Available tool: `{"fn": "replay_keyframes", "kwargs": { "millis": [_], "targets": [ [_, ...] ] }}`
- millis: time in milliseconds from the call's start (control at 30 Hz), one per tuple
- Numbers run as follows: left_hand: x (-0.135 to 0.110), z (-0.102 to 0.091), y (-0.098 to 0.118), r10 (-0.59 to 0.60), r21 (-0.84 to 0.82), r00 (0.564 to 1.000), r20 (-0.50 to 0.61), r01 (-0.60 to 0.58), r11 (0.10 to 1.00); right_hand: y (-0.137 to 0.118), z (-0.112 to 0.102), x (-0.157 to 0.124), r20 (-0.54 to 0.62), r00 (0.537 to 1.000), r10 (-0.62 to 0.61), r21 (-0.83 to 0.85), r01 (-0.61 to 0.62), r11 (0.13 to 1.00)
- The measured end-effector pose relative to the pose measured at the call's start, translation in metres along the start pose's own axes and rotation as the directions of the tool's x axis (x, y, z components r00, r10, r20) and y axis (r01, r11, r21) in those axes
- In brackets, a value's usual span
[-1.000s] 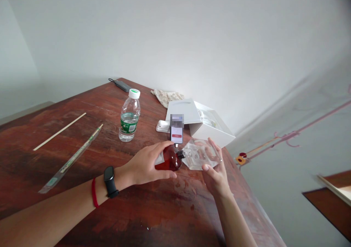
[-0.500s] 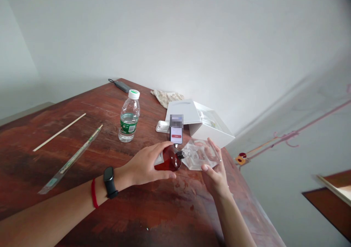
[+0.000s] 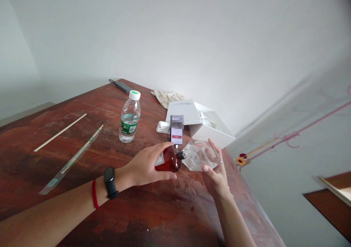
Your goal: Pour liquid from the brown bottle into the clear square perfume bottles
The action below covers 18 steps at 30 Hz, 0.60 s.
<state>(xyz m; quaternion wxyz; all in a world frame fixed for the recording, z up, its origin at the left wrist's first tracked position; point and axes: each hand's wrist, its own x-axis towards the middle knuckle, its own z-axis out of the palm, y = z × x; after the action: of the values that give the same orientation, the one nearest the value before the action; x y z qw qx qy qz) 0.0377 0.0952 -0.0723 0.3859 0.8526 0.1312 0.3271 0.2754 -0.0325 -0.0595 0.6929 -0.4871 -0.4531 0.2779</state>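
Observation:
My left hand point(image 3: 145, 164) is wrapped round a dark red bottle point(image 3: 169, 160) tipped on its side, its black neck pointing right. The neck meets a clear glass container point(image 3: 201, 154) that my right hand point(image 3: 215, 173) cups from the right and below, fingers curled along its far side. Both sit above the right part of a dark wooden table point(image 3: 95, 155). A black watch and a red band are on my left wrist.
A phone point(image 3: 176, 129) stands propped just behind the bottles, by a white charger. An open white box point(image 3: 201, 124) lies behind it, with a crumpled cloth point(image 3: 167, 96). A water bottle point(image 3: 129, 116), a wooden stick point(image 3: 60, 132) and wrapped chopsticks point(image 3: 71, 161) lie to the left.

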Motion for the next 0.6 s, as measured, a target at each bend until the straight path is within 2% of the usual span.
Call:
{"fn": "replay_keyframes", "kwargs": {
  "millis": [367, 600],
  "targets": [
    [-0.001, 0.001, 0.0008, -0.029, -0.007, 1.0, -0.002, 0.029, 1.0, 0.0009, -0.0012, -0.0008, -0.015, 1.0, 0.009, 0.0, -0.009, 1.0],
    [-0.001, 0.0007, -0.0005, -0.008, -0.012, 1.0, -0.009, 0.008, 1.0, 0.0001, -0.0001, -0.0022, -0.005, 1.0, 0.018, 0.0, -0.018, 1.0]
  ]
}}
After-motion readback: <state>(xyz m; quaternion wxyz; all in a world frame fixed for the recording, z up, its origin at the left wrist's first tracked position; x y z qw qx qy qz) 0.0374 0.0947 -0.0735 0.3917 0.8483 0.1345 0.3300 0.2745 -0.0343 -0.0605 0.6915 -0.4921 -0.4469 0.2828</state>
